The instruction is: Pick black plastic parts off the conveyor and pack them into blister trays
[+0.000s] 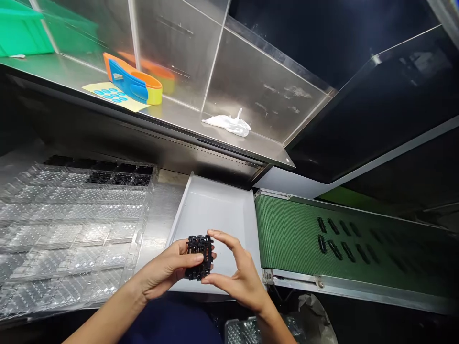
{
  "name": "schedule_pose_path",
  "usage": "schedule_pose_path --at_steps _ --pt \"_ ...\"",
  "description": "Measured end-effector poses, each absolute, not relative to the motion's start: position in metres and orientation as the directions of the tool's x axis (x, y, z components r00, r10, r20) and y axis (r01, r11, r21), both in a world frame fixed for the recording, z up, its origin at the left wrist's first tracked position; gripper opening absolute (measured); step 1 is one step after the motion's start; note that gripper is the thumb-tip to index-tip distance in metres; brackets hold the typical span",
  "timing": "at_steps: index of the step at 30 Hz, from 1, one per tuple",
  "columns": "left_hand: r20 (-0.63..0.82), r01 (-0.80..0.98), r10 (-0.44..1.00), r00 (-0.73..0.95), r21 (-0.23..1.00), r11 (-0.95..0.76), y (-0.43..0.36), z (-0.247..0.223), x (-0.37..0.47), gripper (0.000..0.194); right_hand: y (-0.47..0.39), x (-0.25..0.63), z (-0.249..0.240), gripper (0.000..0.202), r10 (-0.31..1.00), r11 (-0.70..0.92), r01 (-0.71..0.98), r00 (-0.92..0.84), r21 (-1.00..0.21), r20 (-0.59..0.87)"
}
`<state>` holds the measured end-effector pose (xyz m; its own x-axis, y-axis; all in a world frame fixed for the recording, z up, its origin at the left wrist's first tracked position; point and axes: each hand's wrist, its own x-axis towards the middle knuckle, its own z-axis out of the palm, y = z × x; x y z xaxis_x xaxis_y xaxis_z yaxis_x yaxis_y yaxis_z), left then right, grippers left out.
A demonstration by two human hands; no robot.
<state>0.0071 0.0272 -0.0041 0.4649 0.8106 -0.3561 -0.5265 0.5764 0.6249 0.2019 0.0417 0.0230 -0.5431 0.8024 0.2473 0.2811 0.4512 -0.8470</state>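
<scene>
A stack of black plastic parts (196, 246) is held above the white tray (218, 200). My left hand (172, 267) wraps round it from the left, its thumb across the front. At the stack's right side is my right hand (238, 272), its thumb and index finger touching the lower and upper ends of the outermost part. On the left lies a clear blister tray (89, 234), with black parts in its top pockets. More black parts (335, 249) lie in two rows on the green conveyor belt (287, 229).
Above the tray runs a metal shelf (179, 117) holding a white crumpled item (231, 124), an orange, blue and yellow band (134, 83), a sticker sheet (111, 94) and a green bin (23, 33). Another clear tray (244, 331) shows at the bottom edge.
</scene>
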Motion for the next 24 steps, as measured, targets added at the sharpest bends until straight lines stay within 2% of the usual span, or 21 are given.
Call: schedule_pose_path --at_steps 9,15,17,19,20,22,24 --pt "-0.36 -0.517 0.793 0.491 0.613 0.598 0.03 -0.006 0.018 0.044 0.04 0.21 0.023 0.075 0.836 0.374 0.302 -0.518 -0.877 0.179" --pt "-0.486 -0.462 0.728 0.483 0.565 0.684 0.04 -0.013 0.05 0.042 0.055 0.239 0.015 0.082 0.833 0.425 0.37 -0.517 -0.826 0.196" --pt "-0.511 -0.437 0.712 0.482 0.565 0.7 0.046 -0.017 0.064 0.04 0.077 0.277 0.008 0.068 0.905 0.383 0.529 -0.377 -0.758 0.194" --pt "-0.52 -0.415 0.698 0.493 0.565 0.714 0.053 -0.021 0.077 0.04 0.1 0.331 0.003 0.038 0.962 0.229 0.705 -0.061 -0.671 0.265" --pt "-0.523 -0.405 0.691 0.499 0.564 0.719 0.056 -0.023 0.084 0.039 0.109 0.361 0.001 0.03 0.948 0.151 0.746 0.077 -0.649 0.309" --pt "-0.526 -0.392 0.68 0.511 0.562 0.729 0.06 -0.025 0.095 0.039 0.122 0.417 0.0 0.025 0.897 0.045 0.778 0.244 -0.626 0.368" --pt "-0.523 -0.381 0.67 0.527 0.559 0.736 0.063 -0.025 0.103 0.039 0.126 0.458 0.001 0.023 0.87 -0.001 0.79 0.303 -0.613 0.39"
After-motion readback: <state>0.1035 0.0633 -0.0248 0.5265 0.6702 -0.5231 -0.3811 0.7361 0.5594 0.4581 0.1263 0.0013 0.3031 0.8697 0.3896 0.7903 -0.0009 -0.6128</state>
